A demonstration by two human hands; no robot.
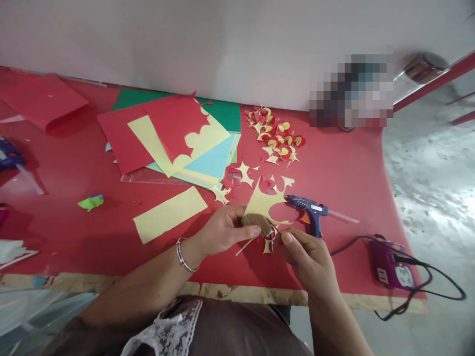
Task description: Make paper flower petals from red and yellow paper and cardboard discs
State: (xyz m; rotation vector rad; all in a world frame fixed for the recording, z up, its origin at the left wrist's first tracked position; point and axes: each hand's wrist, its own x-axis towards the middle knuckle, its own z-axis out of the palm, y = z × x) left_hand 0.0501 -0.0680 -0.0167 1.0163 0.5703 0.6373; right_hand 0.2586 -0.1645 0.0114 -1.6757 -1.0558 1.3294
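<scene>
The left hand (pixel 227 230) pinches a notched yellow sheet (pixel 259 201) and a brown disc (pixel 256 223), between the hands above the red tabletop (pixel 356 183). The right hand (pixel 308 251) grips a slim dark implement (pixel 276 229) near the disc's edge. Beyond, the blue glue gun (pixel 315 217) bears a white label (pixel 316 208), print illegible. Farther right: purple power box (pixel 386 254), white marking (pixel 381 275) unreadable.

text: none legible | glue gun (pixel 316 218) label (pixel 316 208): too small to read

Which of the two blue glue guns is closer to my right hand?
The glue gun with the orange trigger, just beyond your right hand; the other glue gun lies at the picture's left edge.
</scene>
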